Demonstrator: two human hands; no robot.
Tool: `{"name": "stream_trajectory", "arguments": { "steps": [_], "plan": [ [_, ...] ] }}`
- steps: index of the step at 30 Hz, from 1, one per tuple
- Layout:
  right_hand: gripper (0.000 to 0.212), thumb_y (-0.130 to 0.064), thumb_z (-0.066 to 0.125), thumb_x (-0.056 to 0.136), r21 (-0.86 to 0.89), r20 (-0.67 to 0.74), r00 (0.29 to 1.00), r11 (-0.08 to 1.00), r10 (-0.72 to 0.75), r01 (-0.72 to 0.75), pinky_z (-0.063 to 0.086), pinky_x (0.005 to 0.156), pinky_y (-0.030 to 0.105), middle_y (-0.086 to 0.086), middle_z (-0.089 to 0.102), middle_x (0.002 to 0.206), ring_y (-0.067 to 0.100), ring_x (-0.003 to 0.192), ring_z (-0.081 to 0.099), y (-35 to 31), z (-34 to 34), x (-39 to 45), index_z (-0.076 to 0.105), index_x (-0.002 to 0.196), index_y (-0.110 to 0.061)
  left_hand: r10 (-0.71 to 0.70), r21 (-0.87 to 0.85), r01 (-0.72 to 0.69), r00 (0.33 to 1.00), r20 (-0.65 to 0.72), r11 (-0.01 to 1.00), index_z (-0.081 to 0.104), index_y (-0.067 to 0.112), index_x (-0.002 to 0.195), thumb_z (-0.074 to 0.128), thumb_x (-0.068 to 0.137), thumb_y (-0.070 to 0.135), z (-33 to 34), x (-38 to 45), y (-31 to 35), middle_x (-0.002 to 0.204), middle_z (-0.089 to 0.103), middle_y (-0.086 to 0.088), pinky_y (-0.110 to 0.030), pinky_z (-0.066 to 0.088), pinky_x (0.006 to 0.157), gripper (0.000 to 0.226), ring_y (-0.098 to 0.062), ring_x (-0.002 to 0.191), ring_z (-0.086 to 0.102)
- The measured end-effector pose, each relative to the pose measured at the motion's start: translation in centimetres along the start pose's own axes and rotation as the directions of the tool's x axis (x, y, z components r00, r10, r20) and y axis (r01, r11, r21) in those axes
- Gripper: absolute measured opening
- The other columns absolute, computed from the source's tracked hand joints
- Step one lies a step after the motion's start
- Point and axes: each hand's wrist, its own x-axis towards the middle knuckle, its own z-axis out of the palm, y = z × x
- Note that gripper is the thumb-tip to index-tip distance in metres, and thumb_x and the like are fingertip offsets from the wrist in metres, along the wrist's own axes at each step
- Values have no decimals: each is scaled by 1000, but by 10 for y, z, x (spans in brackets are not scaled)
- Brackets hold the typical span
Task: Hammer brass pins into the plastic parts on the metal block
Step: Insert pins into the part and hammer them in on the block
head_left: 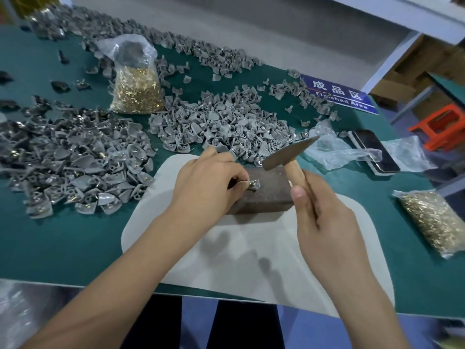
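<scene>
Pinching small grey plastic part on rusty brown metal block, left hand; right hand is gripping wooden-handled steel hammer just beside, head above block.

Blue sign lies flat on green table, far right; white Chinese characters "成品区" on upper line; below, "Finished Area", middle letters partly covered by grey parts, so reading probably correct; no other legible text.
</scene>
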Motion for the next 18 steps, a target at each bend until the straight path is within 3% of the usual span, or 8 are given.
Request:
{"name": "stream_trajectory", "arguments": {
  "steps": [3, 6, 9, 14, 16, 18],
  "plan": [
    [32, -55, 33, 102, -15, 26, 1000, 1000, -4, 5, 48, 59, 41, -10, 62, 72, 17, 68, 59, -5, 4, -1, 49, 128, -46, 4, 3, -4, 1000, -4, 1000, 76, 37, 89, 73, 89, 38, -2, 0, 0, 85, 61, 15, -27, 27, 66, 4, -15, 91, 50],
    [34, -56, 33, 101, -58, 119, 993, 998, 18, -11, 53, 66, 45, -6, 69, 81, 26, 77, 64, -5, 5, -6, 46, 131, -50, 1, 32, -1, 1000, -8, 999, 76, 37, 93, 73, 89, 40, -1, -1, 0, 86, 61, 14, -28, 26, 64, 6, -16, 91, 50],
    [34, -54, 34, 102, -36, 15, 1000, 999, 10, -10, 49, 60, 40, -11, 69, 81, 22, 73, 61, -5, 6, -10, 46, 133, -49, 0, 37, 1, 1000, -16, 999, 76, 38, 92, 72, 90, 44, 0, -1, 0, 85, 60, 14, -28, 25, 64, 8, -14, 90, 48],
    [34, -53, 35, 101, -75, 61, 998, 997, 19, -15, 52, 65, 43, -7, 70, 84, 25, 77, 63, -6, 4, -5, 46, 134, -50, 2, 51, -1, 1000, -13, 999, 76, 39, 94, 69, 91, 46, 1, -1, 1, 87, 61, 14, -28, 26, 64, 10, -14, 91, 48],
    [31, -51, 36, 102, -32, 23, 1000, 999, 15, -15, 49, 59, 40, -8, 66, 75, 23, 69, 60, -9, 4, -4, 50, 129, -44, -8, 47, 9, 1000, -10, 999, 77, 40, 94, 68, 92, 46, 1, 0, 1, 87, 62, 14, -28, 29, 64, 10, -14, 91, 49],
    [24, -50, 34, 100, -87, 88, 996, 996, 8, -1, 46, 56, 41, -4, 59, 66, 29, 65, 57, -12, 5, -1, 50, 115, -39, -18, 53, 18, 1000, -11, 998, 76, 40, 95, 69, 92, 46, 1, 1, 0, 88, 63, 15, -28, 31, 64, 10, -14, 92, 50]
  ]
}}
